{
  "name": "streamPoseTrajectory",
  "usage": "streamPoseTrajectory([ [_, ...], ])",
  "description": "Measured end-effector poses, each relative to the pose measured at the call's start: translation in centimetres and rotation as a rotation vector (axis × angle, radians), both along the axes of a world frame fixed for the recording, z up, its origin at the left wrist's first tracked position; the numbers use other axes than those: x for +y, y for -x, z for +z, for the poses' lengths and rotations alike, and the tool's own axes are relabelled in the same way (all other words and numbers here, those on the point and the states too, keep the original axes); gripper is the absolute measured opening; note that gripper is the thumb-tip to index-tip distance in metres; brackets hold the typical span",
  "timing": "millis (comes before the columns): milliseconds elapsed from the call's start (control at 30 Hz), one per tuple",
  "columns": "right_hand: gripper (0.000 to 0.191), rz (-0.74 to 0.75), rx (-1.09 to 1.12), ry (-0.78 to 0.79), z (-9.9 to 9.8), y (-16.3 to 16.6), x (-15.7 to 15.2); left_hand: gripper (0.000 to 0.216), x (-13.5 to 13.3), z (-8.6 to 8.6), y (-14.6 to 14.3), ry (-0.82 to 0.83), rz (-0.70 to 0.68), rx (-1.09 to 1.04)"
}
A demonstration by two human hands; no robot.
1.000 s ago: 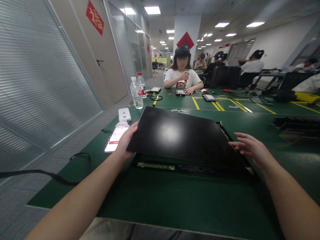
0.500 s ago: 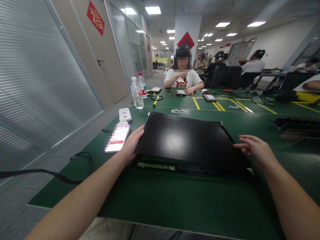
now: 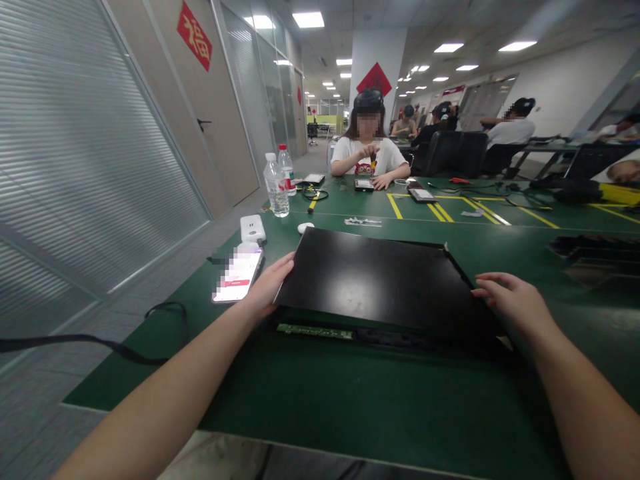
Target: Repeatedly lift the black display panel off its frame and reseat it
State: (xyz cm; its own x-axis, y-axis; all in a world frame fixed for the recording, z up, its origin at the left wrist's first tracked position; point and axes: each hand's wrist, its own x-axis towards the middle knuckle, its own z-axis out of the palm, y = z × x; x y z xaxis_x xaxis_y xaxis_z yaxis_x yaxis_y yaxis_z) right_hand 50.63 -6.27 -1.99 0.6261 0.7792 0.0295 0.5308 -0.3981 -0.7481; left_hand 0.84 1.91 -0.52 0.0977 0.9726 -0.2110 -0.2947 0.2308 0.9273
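A thin black screen panel (image 3: 370,273) with a glossy light patch lies tilted in front of me, its left side raised. My left hand (image 3: 273,283) grips its left edge, fingers hidden partly behind it. At the right edge, my right hand (image 3: 510,300) has thumb and fingertips drawn together on the rim. Below the panel's near edge shows a dark frame strip carrying a green circuit board (image 3: 314,331). A pale tab (image 3: 504,343) sticks out at the near right corner.
The green table (image 3: 350,400) also bears a phone (image 3: 237,275), a white power bank (image 3: 253,229), a white mouse-like object (image 3: 305,228) and water bottles (image 3: 277,187). Dark flat panels (image 3: 595,257) lie at right. Opposite, a co-worker (image 3: 370,150) handles a small device.
The panel's left side has dropped slightly, and the white object behind it shows more. My right fingers have closed in at the right edge. The whole view has shifted a little.
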Motion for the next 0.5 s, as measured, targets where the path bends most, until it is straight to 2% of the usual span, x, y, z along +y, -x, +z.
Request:
streamPoseTrajectory([
  [167, 0.038, -0.007, -0.054, 0.042, 1.00, 1.16, -0.14, 0.044, -0.48, 0.74, -0.26, 0.029, -0.006, -0.003],
  [367, 0.037, -0.001, -0.115, 0.117, 1.00, 0.80, 0.10, 0.040, -0.62, 0.94, -0.46, 0.035, 0.026, 0.038],
  [500, 0.038, 0.012, -0.148, 0.119, 0.77, 0.56, 0.15, 0.025, -0.62, 0.88, -0.46, 0.014, 0.034, 0.034],
])
